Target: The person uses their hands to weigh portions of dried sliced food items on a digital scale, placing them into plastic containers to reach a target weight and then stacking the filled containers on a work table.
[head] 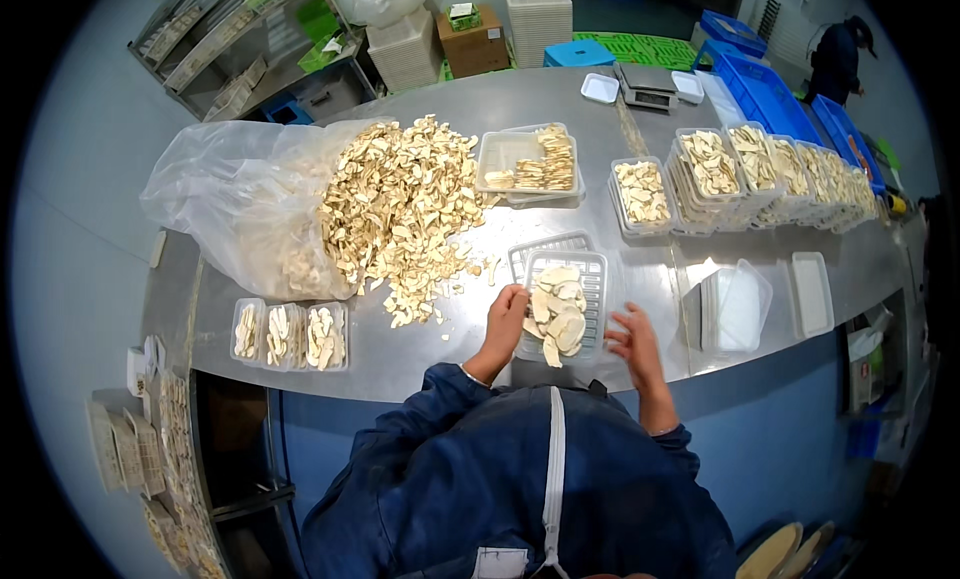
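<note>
In front of me a clear ribbed plastic tray holds pale dried slices, which look like mushroom. My left hand has its fingers on the tray's left rim, beside the slices. Just off the right side, my right hand is apart from the tray with spread fingers and nothing in it. Another ribbed tray shows partly from under the filled one. A large heap of dried slices spills from a clear plastic bag on the left of the steel table.
Filled tubs stand in stacks at right, beside blue crates. Smaller filled trays are at left. A tub with slices stands behind. Empty trays lie right; a scale is at the back. A person stands beyond.
</note>
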Motion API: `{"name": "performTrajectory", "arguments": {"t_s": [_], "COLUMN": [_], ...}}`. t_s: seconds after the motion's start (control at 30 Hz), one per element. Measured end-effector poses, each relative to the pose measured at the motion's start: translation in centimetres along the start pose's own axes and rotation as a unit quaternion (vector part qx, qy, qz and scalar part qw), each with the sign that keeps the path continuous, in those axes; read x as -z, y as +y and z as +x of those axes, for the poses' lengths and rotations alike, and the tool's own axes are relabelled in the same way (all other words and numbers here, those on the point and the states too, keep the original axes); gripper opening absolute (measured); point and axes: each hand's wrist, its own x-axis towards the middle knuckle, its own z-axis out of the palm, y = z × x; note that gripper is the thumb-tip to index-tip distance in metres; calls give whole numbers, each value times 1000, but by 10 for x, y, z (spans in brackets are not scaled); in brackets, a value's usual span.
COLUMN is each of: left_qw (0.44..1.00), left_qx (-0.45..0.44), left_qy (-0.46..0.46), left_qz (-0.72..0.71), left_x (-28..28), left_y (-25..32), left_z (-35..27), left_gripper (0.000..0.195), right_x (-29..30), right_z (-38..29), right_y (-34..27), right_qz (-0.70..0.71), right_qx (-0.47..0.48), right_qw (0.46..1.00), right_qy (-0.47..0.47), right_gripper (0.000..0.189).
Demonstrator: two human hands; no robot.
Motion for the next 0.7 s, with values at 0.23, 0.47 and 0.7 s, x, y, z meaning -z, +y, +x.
{"name": "performTrajectory", "arguments": {"t_s": [0.23, 0.47, 0.7], "left_qw": [984, 963, 973], "left_qx": [120, 162, 85], "left_qy": [-74, -21, 33], "left_qz": [-105, -213, -210], "left_x": [-10, 0, -2], "left_y": [5, 2, -1], "left_z": [-10, -10, -11], "left_gripper": [33, 38, 34], "right_x": [-4, -30, -46], "right_z": [9, -30, -47], "right_y": [33, -19, -4], "right_qz": [-116, -458, -542], "right_qx": [106, 527, 487], "right_qw": [972, 716, 679], "right_qy": [-177, -29, -92], "right_gripper": [38, 46, 34]}}
